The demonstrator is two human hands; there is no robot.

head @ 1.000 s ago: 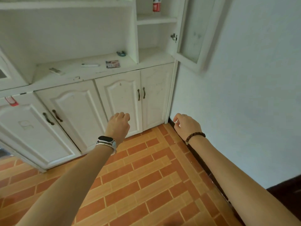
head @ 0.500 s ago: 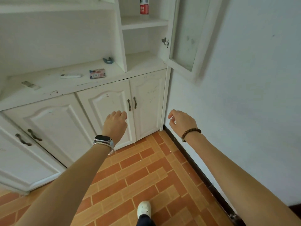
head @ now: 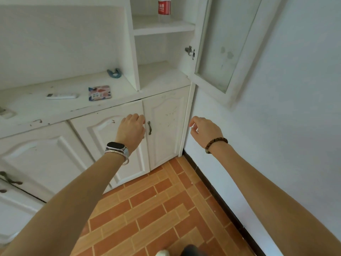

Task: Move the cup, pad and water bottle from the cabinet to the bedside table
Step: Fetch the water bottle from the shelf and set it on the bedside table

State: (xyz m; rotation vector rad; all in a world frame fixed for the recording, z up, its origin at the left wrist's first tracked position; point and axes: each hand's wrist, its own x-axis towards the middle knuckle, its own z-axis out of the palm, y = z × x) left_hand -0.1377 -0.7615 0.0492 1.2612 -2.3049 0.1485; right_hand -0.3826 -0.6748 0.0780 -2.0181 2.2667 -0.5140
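Note:
A clear water bottle (head: 164, 10) with a red label stands on the upper shelf of the open white cabinet (head: 162, 28), its top cut off by the frame. A small patterned pad (head: 99, 92) lies flat on the cabinet's counter to the left. No cup is in view. My left hand (head: 132, 129), with a watch on the wrist, hovers in front of the lower doors near a handle (head: 149, 128), fingers curled and holding nothing. My right hand (head: 204, 129), with a bead bracelet, hangs loosely curled beside the cabinet's right corner, also holding nothing.
The glass cabinet door (head: 223, 45) stands swung open to the right, jutting out along the white wall (head: 286, 108). A white remote (head: 61, 96) and a blue-grey clip (head: 114, 72) lie on the counter. Orange floor tiles (head: 156, 209) run below me.
I have stepped closer to the cabinet; it fills more of the view. Both hands have risen towards the lower doors, still holding nothing.

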